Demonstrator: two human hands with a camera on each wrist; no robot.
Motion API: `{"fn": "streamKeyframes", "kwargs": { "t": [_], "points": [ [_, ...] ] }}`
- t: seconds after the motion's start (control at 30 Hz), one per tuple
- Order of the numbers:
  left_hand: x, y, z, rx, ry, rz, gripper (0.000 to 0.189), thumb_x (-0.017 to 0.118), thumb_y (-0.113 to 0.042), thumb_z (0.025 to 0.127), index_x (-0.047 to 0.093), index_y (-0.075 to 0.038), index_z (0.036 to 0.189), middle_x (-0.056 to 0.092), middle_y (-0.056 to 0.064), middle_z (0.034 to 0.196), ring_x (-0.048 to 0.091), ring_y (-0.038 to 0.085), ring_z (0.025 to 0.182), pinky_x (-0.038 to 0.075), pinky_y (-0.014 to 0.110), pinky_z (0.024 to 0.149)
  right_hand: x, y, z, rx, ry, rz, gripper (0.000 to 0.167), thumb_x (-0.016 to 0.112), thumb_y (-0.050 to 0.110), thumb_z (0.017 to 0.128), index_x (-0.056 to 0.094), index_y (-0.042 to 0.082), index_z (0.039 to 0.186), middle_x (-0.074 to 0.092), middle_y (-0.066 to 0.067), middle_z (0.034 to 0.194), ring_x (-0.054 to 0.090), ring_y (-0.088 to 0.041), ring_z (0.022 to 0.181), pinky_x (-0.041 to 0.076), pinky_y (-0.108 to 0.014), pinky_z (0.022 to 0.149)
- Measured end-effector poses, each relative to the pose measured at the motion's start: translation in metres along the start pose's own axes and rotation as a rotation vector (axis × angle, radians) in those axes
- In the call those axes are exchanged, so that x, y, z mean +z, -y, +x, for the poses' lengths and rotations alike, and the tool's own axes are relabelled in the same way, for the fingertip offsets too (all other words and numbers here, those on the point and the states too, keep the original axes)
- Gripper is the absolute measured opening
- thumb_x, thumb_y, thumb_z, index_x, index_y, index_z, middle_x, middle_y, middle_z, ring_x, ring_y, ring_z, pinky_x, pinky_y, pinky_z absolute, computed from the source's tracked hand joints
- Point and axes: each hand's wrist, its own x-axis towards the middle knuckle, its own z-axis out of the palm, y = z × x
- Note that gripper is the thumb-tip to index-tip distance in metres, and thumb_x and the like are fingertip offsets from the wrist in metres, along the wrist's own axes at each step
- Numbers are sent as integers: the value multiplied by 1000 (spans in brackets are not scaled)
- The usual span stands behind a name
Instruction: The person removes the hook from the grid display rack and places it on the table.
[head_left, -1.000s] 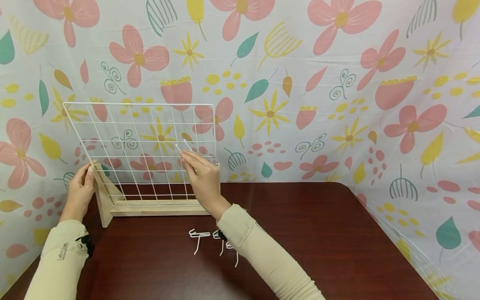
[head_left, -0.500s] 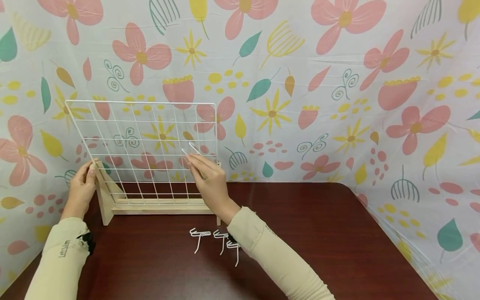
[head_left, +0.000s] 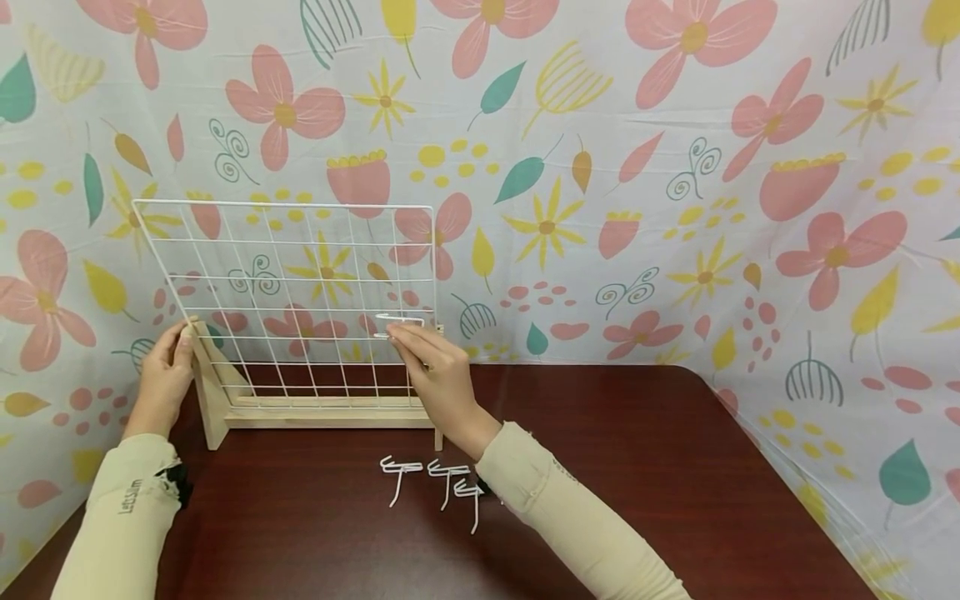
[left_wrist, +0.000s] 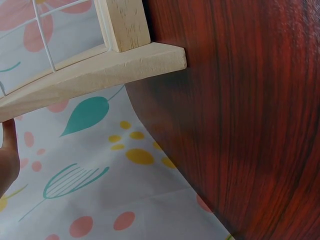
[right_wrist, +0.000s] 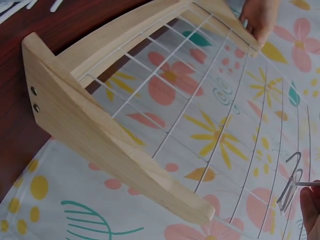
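A white wire grid [head_left: 300, 279] stands upright in a light wooden stand [head_left: 322, 421] on the table. My left hand [head_left: 161, 375] grips the top of the stand's left side piece. That hand shows at the upper edge of the right wrist view [right_wrist: 260, 20]; only a bit of it enters the left wrist view [left_wrist: 7, 162]. Between thumb and fingers my right hand [head_left: 442, 379] pinches a white wire hook [head_left: 405, 319], in front of the grid's right part. In the right wrist view the hook's bent end [right_wrist: 289, 187] points at the grid wires; whether it touches them I cannot tell.
Several more white hooks [head_left: 447, 471] lie on the dark red-brown table [head_left: 300, 517], in front of the stand and partly under the right forearm. A flowered cloth [head_left: 570, 275] hangs behind and beside the table.
My right hand has drawn to the right and slightly down, and the hook in it has turned so that its frame shows more sideways. The left hand keeps its grip on the stand.
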Motion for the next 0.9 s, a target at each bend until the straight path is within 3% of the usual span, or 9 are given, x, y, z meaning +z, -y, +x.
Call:
{"fn": "streamKeyframes", "kwargs": {
  "t": [0.4, 0.9],
  "points": [
    [1, 0, 0, 15, -14, -69, 47, 37, -32, 104, 41, -15, 147, 45, -11, 135, 40, -3, 118, 35, 4, 89, -8, 6, -11, -17, 38, -12, 20, 72, -2, 83, 73, -1, 103, 72, -10, 100, 68, -19, 95, 50, -20, 87],
    [1, -1, -1, 0, -23, -21, 50, 35, -32, 104, 37, -9, 148, 43, 0, 140, 39, -1, 121, 34, 4, 91, -20, 17, -29, -94, 108, -3, 26, 76, -7, 76, 73, -2, 101, 71, -11, 99, 68, -19, 94, 50, -23, 88]
  ]
}}
